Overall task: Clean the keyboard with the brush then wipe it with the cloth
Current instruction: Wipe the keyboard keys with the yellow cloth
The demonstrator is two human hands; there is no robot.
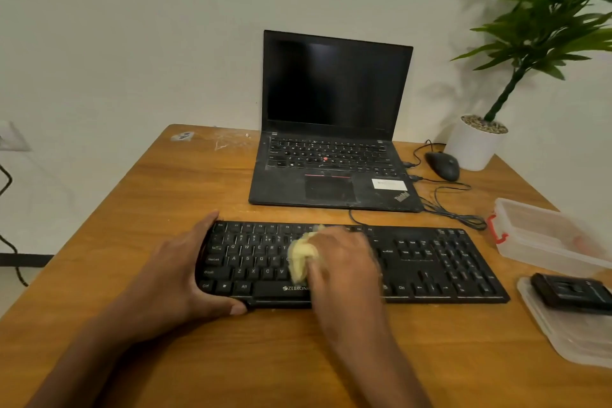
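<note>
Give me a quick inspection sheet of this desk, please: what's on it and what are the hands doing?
Surface: wooden table, whitish marks at the far left corner.
Job's things: black keyboard; yellow cloth on its keys; brush not seen.
Clutter: open laptop, mouse, clear box, lid carrying a black object.
Hands: left hand grips the keyboard's left end; right hand holds the cloth.
Cables: black cables right of the laptop.
Surroundings: potted plant, pale wall.
</note>
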